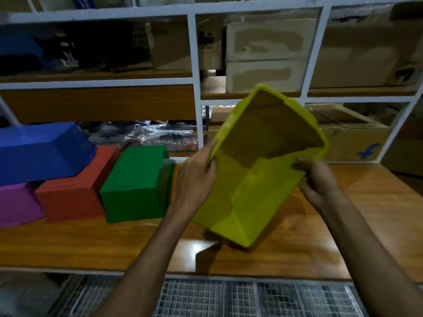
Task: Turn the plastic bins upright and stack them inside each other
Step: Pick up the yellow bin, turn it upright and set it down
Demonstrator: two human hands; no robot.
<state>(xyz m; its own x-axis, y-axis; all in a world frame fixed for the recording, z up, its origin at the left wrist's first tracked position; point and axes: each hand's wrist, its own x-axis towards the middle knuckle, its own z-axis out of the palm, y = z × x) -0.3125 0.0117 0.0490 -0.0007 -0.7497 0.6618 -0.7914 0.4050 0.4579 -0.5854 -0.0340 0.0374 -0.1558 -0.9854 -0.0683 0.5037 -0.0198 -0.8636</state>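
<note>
A yellow-green plastic bin (251, 191) hangs tilted above the wooden table (377, 213), its open mouth facing up and away from me. My left hand (196, 179) grips its left rim and my right hand (320, 179) grips its right rim. To the left, upside down on the table, stand a green bin (135, 186), a red bin (75, 193) and a purple bin (16, 202). A blue bin (41, 149) lies upside down on top of the purple and red ones.
White-framed shelves (194, 72) behind the table hold cardboard boxes (265, 56) and plastic-wrapped goods (155, 133). A wire mesh surface (251, 298) lies below the table's front edge.
</note>
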